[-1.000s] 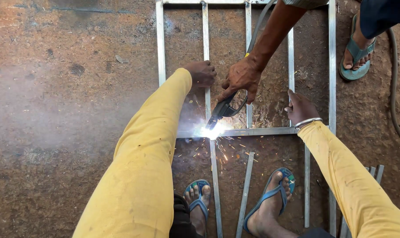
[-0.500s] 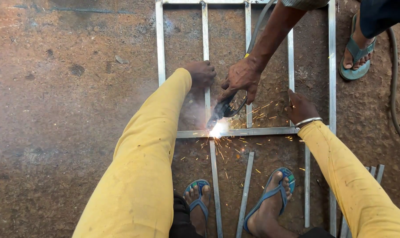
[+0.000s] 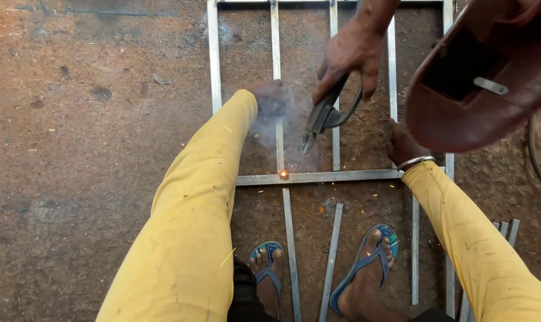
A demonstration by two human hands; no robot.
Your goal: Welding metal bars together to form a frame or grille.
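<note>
Fingers of left hand (image 3: 269,98) and right hand (image 3: 404,145) pressing steel frame (image 3: 318,177) – weld glowing

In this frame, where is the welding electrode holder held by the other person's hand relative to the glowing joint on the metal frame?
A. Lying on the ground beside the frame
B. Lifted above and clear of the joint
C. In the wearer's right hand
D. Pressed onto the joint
B: the electrode holder hangs in the co-worker's hand, its tip apart from the small glowing spot on the crossbar.

Even daylight, soft shadows, sharp focus, thin smoke haze over centre
</note>
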